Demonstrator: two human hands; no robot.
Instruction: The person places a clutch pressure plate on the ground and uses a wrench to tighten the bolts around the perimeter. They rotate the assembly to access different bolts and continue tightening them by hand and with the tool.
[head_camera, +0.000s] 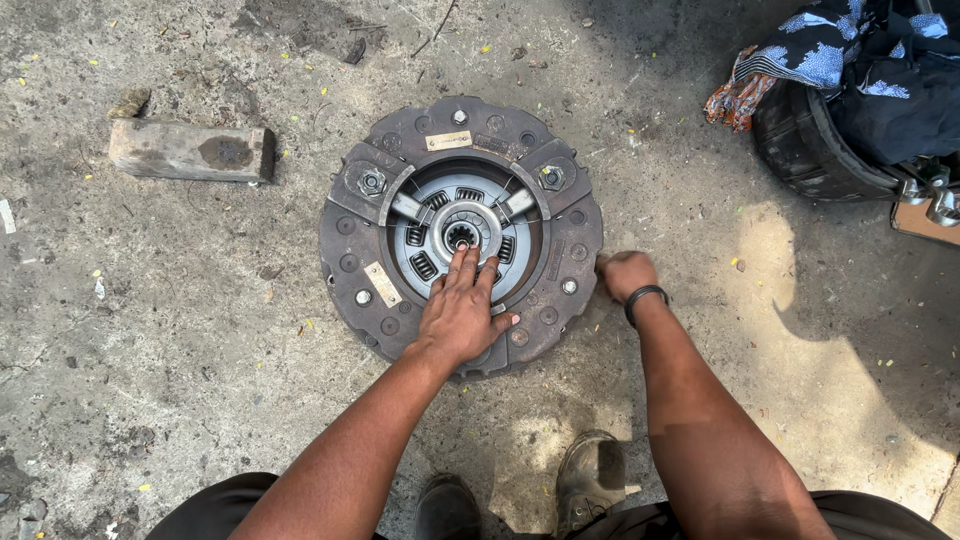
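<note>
A big round rusty metal clutch plate (461, 236) lies flat on the grey concrete floor (180, 330). The left hand (459, 312) rests open on it, fingertips at its middle hole. The right hand (626, 273), curled shut, grips its rim at four o'clock; a grey wooden block (190, 151) sits at ten o'clock.

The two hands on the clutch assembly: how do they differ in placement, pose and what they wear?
The left hand lies flat, fingers stretched to the splined hub; the right hand is curled at the clutch assembly's outer rim. The left wrist is bare; the right wears a dark wristband. Both touch the assembly on the concrete floor.
</note>
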